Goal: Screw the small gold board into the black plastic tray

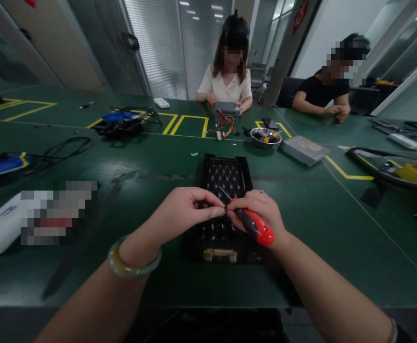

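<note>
Above a black tray-like case (226, 178) on the green table, my two hands meet at the fingertips. My left hand (190, 212) pinches a small dark piece (226, 209), too small to name. My right hand (261, 209) holds a red and black screwdriver (258, 228), its thin shaft pointing up and left over the case, and its thumb and forefinger touch the same small piece. The case has a patterned inner surface and a gold-coloured part (219, 255) at its near end, partly hidden by my hands.
A metal bowl of tools (265, 138) and a grey metal box (304, 150) lie beyond the case at right. A white object (4, 224) is at left. Blue cabled items (120, 119) stand farther back. Two people (229, 76) sit across the green table (140, 205).
</note>
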`<action>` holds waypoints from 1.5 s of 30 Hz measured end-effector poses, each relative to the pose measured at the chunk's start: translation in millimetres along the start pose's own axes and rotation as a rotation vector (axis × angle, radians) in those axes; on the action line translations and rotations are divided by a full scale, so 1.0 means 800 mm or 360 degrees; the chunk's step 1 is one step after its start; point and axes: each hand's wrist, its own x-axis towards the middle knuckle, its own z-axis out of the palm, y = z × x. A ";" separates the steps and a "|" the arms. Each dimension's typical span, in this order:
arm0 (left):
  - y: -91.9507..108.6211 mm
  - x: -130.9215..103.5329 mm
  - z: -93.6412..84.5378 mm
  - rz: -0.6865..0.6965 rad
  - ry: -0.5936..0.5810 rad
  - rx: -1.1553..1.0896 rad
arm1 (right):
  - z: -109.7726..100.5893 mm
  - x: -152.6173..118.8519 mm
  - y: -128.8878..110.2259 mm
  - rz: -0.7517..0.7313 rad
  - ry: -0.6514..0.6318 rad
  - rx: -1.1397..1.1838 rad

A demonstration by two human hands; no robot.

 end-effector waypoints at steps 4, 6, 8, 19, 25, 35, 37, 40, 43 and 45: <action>0.002 -0.002 -0.001 -0.0001 0.0018 0.0080 | 0.000 0.000 0.002 -0.0002 -0.0081 -0.0007; 0.003 -0.002 -0.002 -0.0001 0.0022 0.0129 | 0.001 0.000 0.002 0.0002 -0.0101 -0.0005; 0.003 -0.002 -0.002 0.0020 0.0042 0.0194 | 0.002 0.000 0.002 0.0005 -0.0090 -0.0012; 0.009 -0.005 0.008 0.0068 0.0199 0.0357 | -0.003 0.001 -0.001 -0.0010 0.0039 -0.0063; 0.017 -0.012 0.007 0.0006 0.0188 0.0423 | -0.003 -0.001 0.000 -0.0066 0.0031 -0.0078; 0.025 -0.031 -0.013 -0.0197 -0.0109 0.0735 | -0.002 -0.001 -0.003 -0.0159 -0.0123 -0.0083; 0.028 -0.031 -0.014 -0.0175 -0.0300 0.0963 | -0.003 -0.001 -0.002 -0.0108 -0.0033 -0.0101; 0.031 -0.030 -0.009 -0.0101 -0.0621 0.1277 | -0.005 -0.001 0.000 -0.0048 0.0072 -0.0094; 0.032 -0.026 -0.001 0.0039 -0.0763 0.1449 | -0.007 -0.001 -0.001 -0.0034 0.0072 -0.0087; 0.033 -0.023 0.003 0.0108 -0.0764 0.1514 | -0.007 0.000 -0.001 -0.0023 0.0062 -0.0086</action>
